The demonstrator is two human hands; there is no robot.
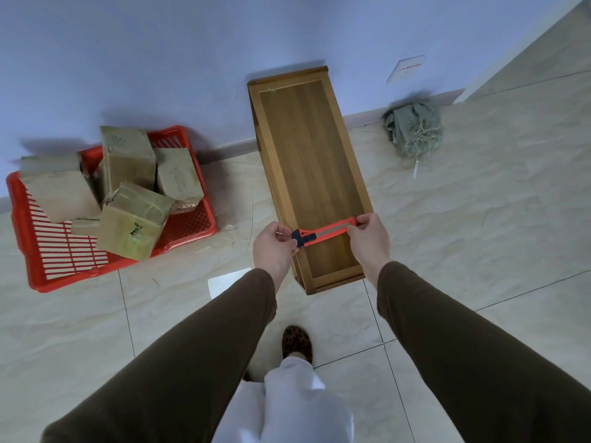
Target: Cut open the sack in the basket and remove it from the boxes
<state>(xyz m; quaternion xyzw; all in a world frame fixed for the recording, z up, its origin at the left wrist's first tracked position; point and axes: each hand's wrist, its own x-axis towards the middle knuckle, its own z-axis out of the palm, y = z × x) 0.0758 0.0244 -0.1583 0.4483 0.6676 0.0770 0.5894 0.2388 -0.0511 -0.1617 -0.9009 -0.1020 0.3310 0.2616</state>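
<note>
Close below, at centre: both hands pinch an orange utility knife [323, 232] — left hand [275, 247] on the black end, right hand [367, 236] on the tip end. Knife's long axis runs nine to three. Beyond, at ten o'clock, the red slatted plastic basket [41, 266] of brown cardboard boxes [134, 219] — left hand nearer. Crumpled grey-green sack [414, 129] lies at one o'clock, apart.

Both arms wear long, close-fitting sleeves of dark olive-brown cloth, plain and without markings, each ending at the wrist just behind the bare left hand [274, 247] and the bare right hand [371, 239]. Below the hands, a loose white trouser leg [287, 407] with soft folds hangs down to a leopard-print slipper [296, 342], brown with dark spots and a rounded toe.
</note>
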